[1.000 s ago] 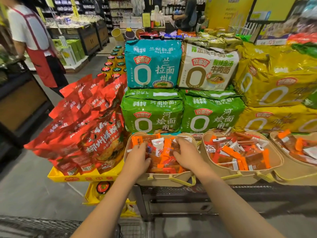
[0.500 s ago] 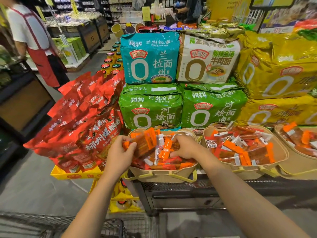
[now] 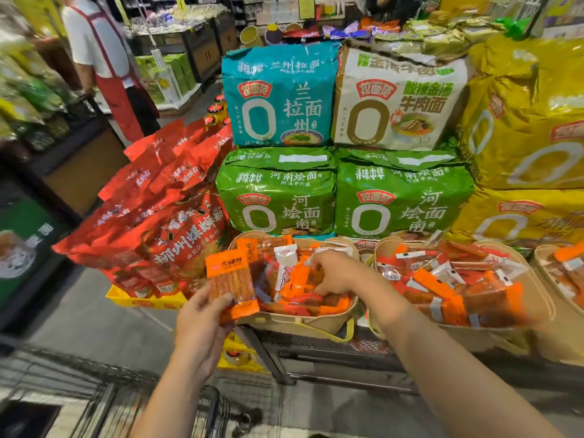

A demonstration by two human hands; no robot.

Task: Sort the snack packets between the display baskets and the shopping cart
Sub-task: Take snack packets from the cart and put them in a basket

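Observation:
My left hand [image 3: 202,324] grips an orange snack packet [image 3: 230,279] by its lower end and holds it upright, just left of the left display basket [image 3: 319,324]. That tan basket is heaped with several orange and red packets [image 3: 303,286]. My right hand [image 3: 335,276] reaches down into this heap with curled fingers; whether it holds a packet is hidden. A second basket [image 3: 467,335] full of the same packets stands to the right. The wire shopping cart [image 3: 136,403] lies below my left arm at the bottom left.
Large noodle multipacks in teal [image 3: 278,93], green [image 3: 278,191] and yellow [image 3: 531,115] are stacked behind the baskets. Red bags [image 3: 158,216] pile up on a yellow tray at left. A person in a red apron [image 3: 104,64] stands in the aisle at far left.
My left hand has lifted one orange packet out of the left basket and drawn it left and toward me. My right hand stays in the basket's heap.

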